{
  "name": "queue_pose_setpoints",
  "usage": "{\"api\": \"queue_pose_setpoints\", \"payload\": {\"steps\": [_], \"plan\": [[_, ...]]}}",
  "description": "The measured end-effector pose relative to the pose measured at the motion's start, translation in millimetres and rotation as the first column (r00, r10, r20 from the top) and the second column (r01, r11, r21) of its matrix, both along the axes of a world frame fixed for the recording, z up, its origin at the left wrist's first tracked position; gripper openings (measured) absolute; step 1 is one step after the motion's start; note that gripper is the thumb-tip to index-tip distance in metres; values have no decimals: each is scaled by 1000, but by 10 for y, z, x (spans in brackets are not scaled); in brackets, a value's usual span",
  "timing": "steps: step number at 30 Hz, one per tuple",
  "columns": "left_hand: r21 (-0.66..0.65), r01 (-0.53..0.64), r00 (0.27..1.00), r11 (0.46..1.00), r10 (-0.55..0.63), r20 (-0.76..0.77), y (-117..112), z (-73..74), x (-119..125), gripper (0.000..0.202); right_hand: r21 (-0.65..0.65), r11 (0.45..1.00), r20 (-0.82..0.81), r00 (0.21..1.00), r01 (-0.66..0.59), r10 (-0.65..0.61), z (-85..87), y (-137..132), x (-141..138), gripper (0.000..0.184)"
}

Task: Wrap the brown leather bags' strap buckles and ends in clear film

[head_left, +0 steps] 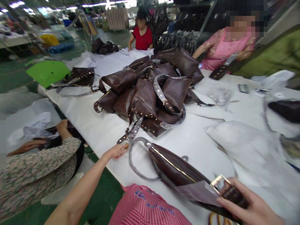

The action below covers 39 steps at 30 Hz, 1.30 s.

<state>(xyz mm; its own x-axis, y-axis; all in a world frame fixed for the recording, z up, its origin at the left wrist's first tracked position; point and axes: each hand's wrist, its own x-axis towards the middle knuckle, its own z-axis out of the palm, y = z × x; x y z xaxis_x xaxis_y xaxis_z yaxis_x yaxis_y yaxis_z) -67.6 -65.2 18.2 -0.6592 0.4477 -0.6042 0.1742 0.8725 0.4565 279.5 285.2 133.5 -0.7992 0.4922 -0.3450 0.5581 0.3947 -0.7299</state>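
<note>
A dark brown leather handbag [173, 165] lies on the white table in front of me, its gold zipper along the top. My right hand [253, 201] is closed on the bag's near right end, by a gold rectangular buckle [219, 182]; a flap of thin pale wrapping [199, 192] covers part of that side. From the far end curves a plastic-wrapped strap [131, 159]. My left hand [118, 151] has its fingers closed on the lower end of a studded, plastic-wrapped strap [136, 129], beside the pile of brown handbags [144, 97].
Clear plastic bags [255, 150] and a phone [243, 88] lie on the right of the table [79, 109]. Another studded bag [82, 76] rests at the left edge. A person in floral sleeves [42, 168] works close on my left; two people stand across the table, one holding a dark piece [219, 72].
</note>
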Motion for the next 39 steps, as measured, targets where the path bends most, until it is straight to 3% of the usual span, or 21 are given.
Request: {"api": "queue_pose_setpoints", "payload": {"steps": [2,4,5,7,10,11,13,15,17,20,26,32,36,39], "plan": [[82,26,999,996,-30,43,-41,133,-6,50,-51,998,-10,999,-34,34,174,-57,-68,24],[249,-95,995,964,98,1,-33,239,-24,48,-106,994,-27,999,-21,18,289,-91,-133,22],[304,-93,991,948,118,-65,8,297,-14,41,-152,988,-22,1000,-5,2,321,-98,-159,22],[373,-25,978,927,100,-184,178,458,107,37,-232,972,-23,999,31,-37,350,-109,-188,24],[460,149,977,875,-58,-206,626,809,577,41,-310,949,-65,995,54,-77,353,-147,-179,29],[507,190,976,841,-103,-194,808,928,775,43,-325,944,-81,993,54,-85,350,-163,-168,30],[665,262,963,700,-235,-133,1169,1125,1159,35,-350,935,-100,991,49,-90,343,-190,-141,32],[785,237,949,573,-309,-61,1465,1250,1481,18,-369,929,-129,988,29,-82,336,-207,-113,33],[833,214,915,510,-404,12,1660,1307,1729,34,-374,928,-174,982,6,-76,330,-219,-83,34],[824,187,885,535,-456,96,1793,1297,1977,25,-384,923,-220,972,-12,-79,326,-238,-39,33],[772,-66,920,632,-261,293,1827,1161,2093,23,-450,891,-275,959,-63,-71,288,-227,51,25],[746,-134,935,652,-166,313,1764,1204,2036,21,-185,977,-334,942,-107,40,334,-165,155,25],[745,-124,951,655,-136,278,1750,1223,2060,20,-181,979,-329,944,-97,33,359,-215,192,24],[730,-182,925,659,-138,355,1763,1186,2087,22,-177,983,-366,930,-57,-12,326,-234,194,24]]}}
